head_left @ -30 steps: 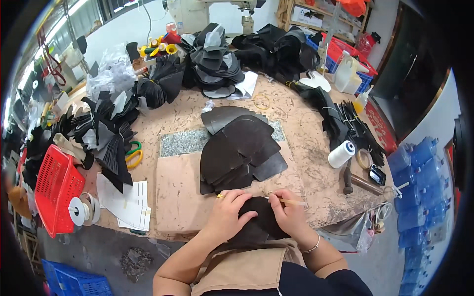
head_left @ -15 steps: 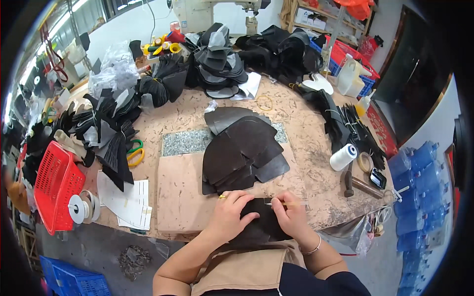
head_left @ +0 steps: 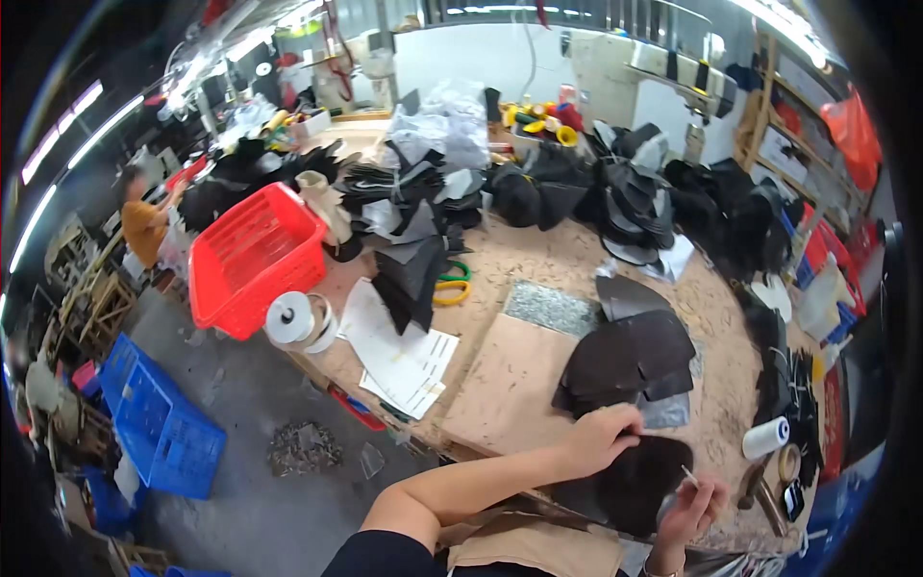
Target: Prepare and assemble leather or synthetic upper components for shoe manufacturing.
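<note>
Right hand (head_left: pixel 694 510) is pinching a slim pale stick-like tool (head_left: pixel 689 475) between its fingertips, tip up, just beside the right side of a dark rounded leather-like piece (head_left: pixel 646 478). Left hand (head_left: pixel 598 440) is touching that piece's upper edge, probably steadying it; can't tell if it's clamping or only pressing. Piece is lying at the near edge of the wooden bench (head_left: pixel 538 245), in front of the tan apron (head_left: pixel 538 550), likely so both hands are reaching it close to the body; can't see how much the bench is supporting. Just beyond, a fanned stack of dark brown leather-like pieces (head_left: pixel 625 361) is sitting on a flat tan board (head_left: pixel 500 385) and a speckled grey slab (head_left: pixel 548 310), presumably within easy reach. By the bench's right edge, a white thread cone (head_left: pixel 765 439), a wooden-handled hammer (head_left: pixel 769 505) and a tan tape roll (head_left: pixel 788 464) are standing or lying together, looks like parked clear of the work. Toward the left edge, green-and-yellow-handled scissors (head_left: pixel 452 291) are lying beyond white paper sheets (head_left: pixel 399 348); a red slotted plastic basket (head_left: pixel 258 260) is sitting at that edge.
</note>
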Available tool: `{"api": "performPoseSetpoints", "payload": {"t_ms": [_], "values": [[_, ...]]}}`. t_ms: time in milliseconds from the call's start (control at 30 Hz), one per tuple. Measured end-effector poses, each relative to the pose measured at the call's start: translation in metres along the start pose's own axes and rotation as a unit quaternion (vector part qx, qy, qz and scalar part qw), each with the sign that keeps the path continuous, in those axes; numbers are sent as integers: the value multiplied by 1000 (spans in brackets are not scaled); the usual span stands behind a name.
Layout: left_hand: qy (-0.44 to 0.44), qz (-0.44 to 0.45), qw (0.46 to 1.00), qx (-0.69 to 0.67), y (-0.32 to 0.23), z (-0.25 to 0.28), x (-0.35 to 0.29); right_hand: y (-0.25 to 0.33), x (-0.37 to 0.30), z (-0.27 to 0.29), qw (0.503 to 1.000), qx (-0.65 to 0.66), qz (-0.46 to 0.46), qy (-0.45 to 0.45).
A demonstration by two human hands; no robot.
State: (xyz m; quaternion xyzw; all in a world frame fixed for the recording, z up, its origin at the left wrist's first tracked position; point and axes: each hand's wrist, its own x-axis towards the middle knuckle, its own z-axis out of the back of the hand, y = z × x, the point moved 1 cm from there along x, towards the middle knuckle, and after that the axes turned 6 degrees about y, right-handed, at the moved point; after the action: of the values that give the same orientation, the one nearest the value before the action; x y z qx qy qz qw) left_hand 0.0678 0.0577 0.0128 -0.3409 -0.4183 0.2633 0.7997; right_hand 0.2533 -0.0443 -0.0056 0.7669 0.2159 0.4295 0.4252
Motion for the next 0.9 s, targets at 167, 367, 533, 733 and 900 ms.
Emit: {"api": "performPoseSetpoints", "payload": {"t_ms": [167, 367, 533, 733, 900], "values": [[-130, -6, 990, -51, 13, 33, 50, -23, -10, 1, 988, -80, -55, 120], [-79, 8, 996, 43, 18, 67, 39, -22, -4, -7, 976, -127, -90, 156], [-102, 75, 992, 1, 26, 98, 22, -31, -2, -7, 979, -123, -116, 112], [-286, 142, 932, 171, 68, 285, 22, -26, 3, -7, 970, -159, -132, 124], [-412, 214, 751, 469, 114, 461, -31, -21, 6, -15, 968, -152, -129, 152]]}}
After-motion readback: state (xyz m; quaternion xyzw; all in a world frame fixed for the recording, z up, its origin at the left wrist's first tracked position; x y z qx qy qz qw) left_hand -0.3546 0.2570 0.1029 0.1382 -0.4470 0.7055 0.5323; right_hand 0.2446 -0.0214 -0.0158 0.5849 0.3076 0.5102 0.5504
